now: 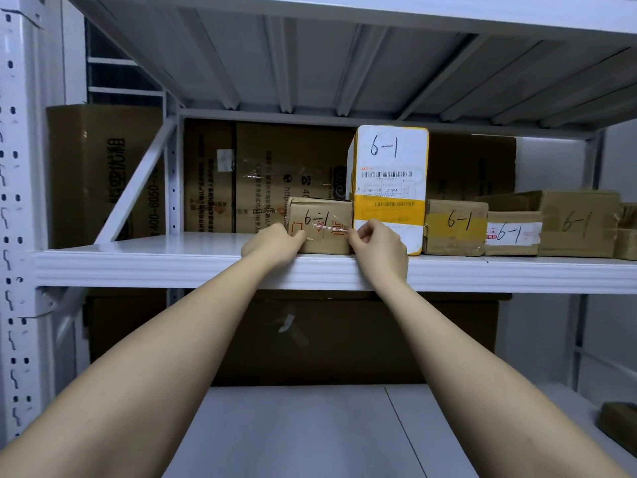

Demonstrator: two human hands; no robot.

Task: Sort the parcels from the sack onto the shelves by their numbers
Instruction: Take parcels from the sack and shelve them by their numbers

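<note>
Item: small brown parcel [320,229], marked 6-1, on the middle shelf [172,267] near its front edge, leftmost of the 6-1 row. Left hand [272,244] grips its 9 o'clock side; right hand [377,246] pinches its 3 o'clock corner, against the tall yellow-white parcel [389,188]. Risk: a hard sideways shove could likely tip that tall neighbour.

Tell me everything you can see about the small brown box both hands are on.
The small brown cardboard box sits upright at the white metal shelf's front edge, marked 6-1 in black over red print, with clear tape across its face. The left hand and right hand grip its sides. It stands against the taller white-and-yellow parcel.
</note>
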